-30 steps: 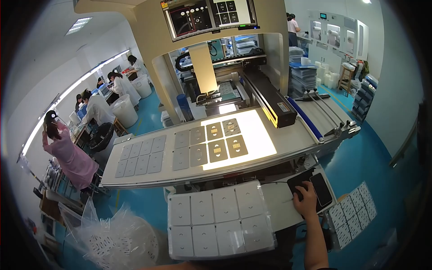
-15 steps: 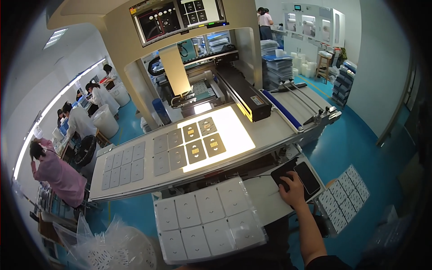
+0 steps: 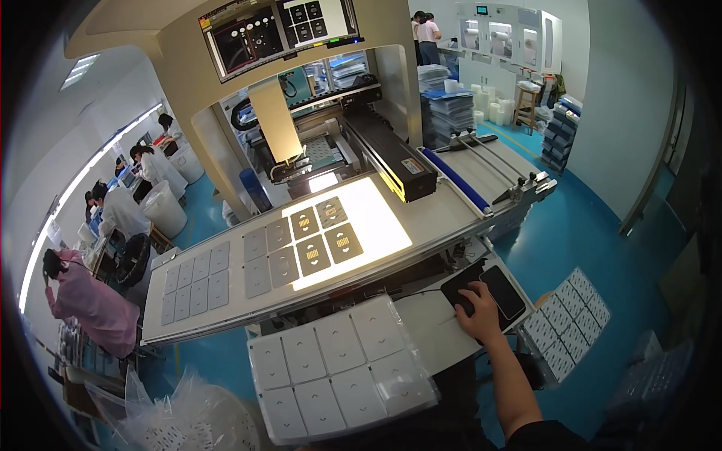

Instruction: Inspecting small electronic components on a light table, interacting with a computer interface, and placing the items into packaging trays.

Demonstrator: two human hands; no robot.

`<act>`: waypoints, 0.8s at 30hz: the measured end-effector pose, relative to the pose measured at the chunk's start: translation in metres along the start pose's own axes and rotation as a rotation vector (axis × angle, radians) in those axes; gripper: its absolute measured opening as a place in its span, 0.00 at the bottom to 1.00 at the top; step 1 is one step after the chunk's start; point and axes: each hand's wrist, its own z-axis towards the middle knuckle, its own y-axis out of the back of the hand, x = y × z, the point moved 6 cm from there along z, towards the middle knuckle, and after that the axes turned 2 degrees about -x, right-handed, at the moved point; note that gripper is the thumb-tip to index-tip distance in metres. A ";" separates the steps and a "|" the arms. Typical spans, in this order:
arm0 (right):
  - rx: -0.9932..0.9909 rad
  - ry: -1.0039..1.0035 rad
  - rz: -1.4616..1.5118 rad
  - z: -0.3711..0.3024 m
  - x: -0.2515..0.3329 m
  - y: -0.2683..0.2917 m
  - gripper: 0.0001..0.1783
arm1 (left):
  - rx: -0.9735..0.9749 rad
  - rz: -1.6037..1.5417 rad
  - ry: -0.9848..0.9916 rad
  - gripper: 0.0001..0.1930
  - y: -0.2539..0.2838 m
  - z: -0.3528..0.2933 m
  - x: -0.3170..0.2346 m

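Note:
My right hand [image 3: 478, 314] lies over a dark computer mouse [image 3: 465, 302], its fingers curved round it. The mouse is on a black pad [image 3: 456, 281] on a small shelf below the machine's bed. Beside the hand, to its right, lies a dark flat phone-like slab [image 3: 502, 295]. My left hand is out of view. In front of me, left of the right forearm, a clear-filmed sheet of grey rectangular panels [image 3: 338, 368] lies tilted. On the machine bed [image 3: 226, 319], several dark panels [image 3: 308, 255] rest partly on a brightly lit area.
A screen [image 3: 280, 34] tops the machine, and a black beam [image 3: 391, 154] spans its bed. A patterned panel sheet [image 3: 568, 323] is at the right. A bin with clear plastic [image 3: 188, 413] stands lower left. Several people work along the left; one wears pink [image 3: 94, 304].
The whole view has shifted slightly, so the scene sits a little further left. My right hand stays on the mouse.

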 end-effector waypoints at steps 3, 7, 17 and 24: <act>0.003 -0.008 0.004 0.000 0.000 0.001 0.23 | 0.045 -0.024 -0.186 0.21 -0.015 0.011 0.001; 0.046 0.018 0.036 0.000 0.003 -0.002 0.24 | 0.060 -0.057 -0.103 0.22 -0.014 0.012 0.021; -0.005 -0.014 0.024 0.000 0.000 0.000 0.24 | 0.074 -0.088 -0.050 0.23 0.018 -0.007 0.013; -0.004 -0.025 0.030 0.001 -0.001 0.000 0.25 | 0.067 -0.095 -0.055 0.24 0.019 -0.007 0.011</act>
